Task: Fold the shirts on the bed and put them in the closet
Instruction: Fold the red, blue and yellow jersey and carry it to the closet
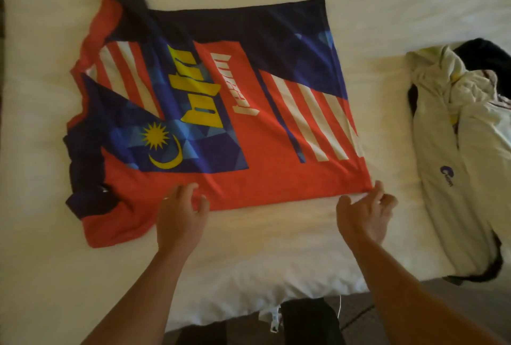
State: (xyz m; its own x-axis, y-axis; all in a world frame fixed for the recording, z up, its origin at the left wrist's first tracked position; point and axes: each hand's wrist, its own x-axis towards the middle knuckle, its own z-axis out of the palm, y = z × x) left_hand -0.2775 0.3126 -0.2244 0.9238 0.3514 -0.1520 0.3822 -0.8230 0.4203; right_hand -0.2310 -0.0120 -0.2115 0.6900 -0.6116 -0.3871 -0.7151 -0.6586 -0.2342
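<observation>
A red and navy shirt (265, 151) with a flag print, yellow letters and a yellow sun and crescent lies spread flat on the white bed (249, 248), collar to the left and hem to the right. My left hand (181, 216) pinches the shirt's near edge around the middle. My right hand (365, 213) is at the near right corner of the hem, fingers loosely spread, a fingertip touching the corner. A cream shirt (459, 156) with a small blue logo lies crumpled at the bed's right side, over a dark garment (482, 52).
The bed's near edge runs along the bottom, with dark floor (442, 300) below it at the right. A dark-clothed leg (309, 322) and a white tag (273, 318) show at the bed's edge. White sheet extends beyond the shirt.
</observation>
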